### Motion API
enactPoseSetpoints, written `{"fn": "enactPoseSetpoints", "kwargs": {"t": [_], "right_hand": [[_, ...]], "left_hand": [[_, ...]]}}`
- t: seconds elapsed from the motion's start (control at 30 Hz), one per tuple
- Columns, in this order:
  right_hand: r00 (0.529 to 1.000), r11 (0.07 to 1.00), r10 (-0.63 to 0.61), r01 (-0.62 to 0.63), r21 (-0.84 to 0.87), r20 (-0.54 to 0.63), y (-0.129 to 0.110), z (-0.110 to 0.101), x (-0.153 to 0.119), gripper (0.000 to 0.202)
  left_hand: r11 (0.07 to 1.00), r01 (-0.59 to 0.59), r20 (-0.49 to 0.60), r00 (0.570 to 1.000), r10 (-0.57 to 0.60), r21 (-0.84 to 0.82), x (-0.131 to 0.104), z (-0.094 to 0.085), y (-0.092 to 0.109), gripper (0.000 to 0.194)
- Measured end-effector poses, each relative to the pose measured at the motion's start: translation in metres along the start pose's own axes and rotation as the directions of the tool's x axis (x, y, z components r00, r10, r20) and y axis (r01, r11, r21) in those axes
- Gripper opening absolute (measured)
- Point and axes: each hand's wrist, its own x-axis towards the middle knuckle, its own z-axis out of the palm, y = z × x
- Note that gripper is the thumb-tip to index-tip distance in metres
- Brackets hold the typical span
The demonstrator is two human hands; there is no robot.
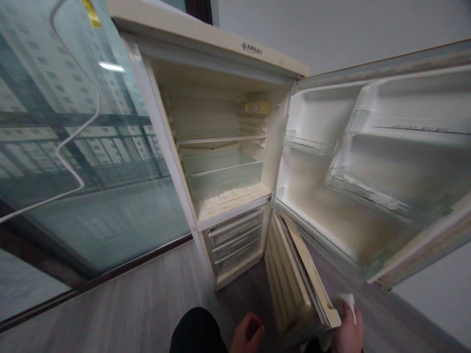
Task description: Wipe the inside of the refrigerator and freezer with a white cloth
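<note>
My left hand [248, 334] is low in the middle of the head view, beside my dark-clothed knee, its fingers curled in; nothing shows in them. At the lower right my right hand [348, 329] is at the outer edge of the open lower door [294, 284], pinching a piece of white tissue or cloth [349, 304]. The cream fridge [217, 220] stands in front of me with both doors swung out to the right. Inside the upper part are glass shelves [222, 163] and a yellowish item [257, 107] at the back right.
The upper door [316, 186], with clear racks, reaches over the right side above the lower door. Freezer drawers [237, 245] fill the lower compartment. A glass window [121, 211] with a white cable [79, 132] before it is at the left, above the grey wood floor [140, 304].
</note>
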Motion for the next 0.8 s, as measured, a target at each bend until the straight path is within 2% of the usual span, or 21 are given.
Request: {"fn": "enactPoseSetpoints", "kwargs": {"t": [0.07,0.13,0.27,0.37,0.47,0.57,0.7,0.8], "right_hand": [[0.993,0.998,-0.039,0.033,-0.05,-0.11,-0.001,0.009,-0.011,0.034],[0.985,0.992,-0.083,0.067,-0.107,-0.149,-0.002,0.017,-0.019,0.042],[0.979,0.972,-0.192,0.18,-0.154,-0.066,-0.002,0.023,-0.022,0.058],[0.96,0.948,-0.28,0.276,-0.16,-0.005,-0.004,0.024,-0.019,0.054],[0.948,0.934,-0.317,0.313,-0.172,0.003,-0.007,0.021,-0.014,0.046],[0.921,0.896,-0.388,0.376,-0.236,-0.008,-0.01,0.013,-0.004,0.034],[0.843,0.764,-0.537,0.498,-0.41,0.024,-0.014,-0.006,0.024,0.025],[0.839,0.767,-0.543,0.471,-0.436,-0.048,-0.021,-0.022,0.053,0.024]], "left_hand": [[1.0,-0.012,0.005,1.0,0.012,0.025,0.0,0.001,0.0,0.056],[0.999,-0.017,0.048,0.999,0.015,0.034,-0.001,0.001,-0.003,0.055],[1.0,0.009,0.157,0.988,-0.013,0.026,0.0,0.003,-0.01,0.053],[0.999,0.018,0.15,0.988,-0.023,0.038,0.003,0.008,-0.01,0.052],[0.998,0.007,0.143,0.99,-0.016,0.061,0.006,0.013,-0.004,0.05],[0.998,0.012,0.147,0.989,-0.021,0.056,0.006,0.014,-0.001,0.049],[0.998,0.028,0.158,0.987,-0.038,0.065,0.003,0.013,-0.004,0.052],[0.997,0.043,0.178,0.983,-0.053,0.061,0.0,0.012,-0.006,0.052]]}}
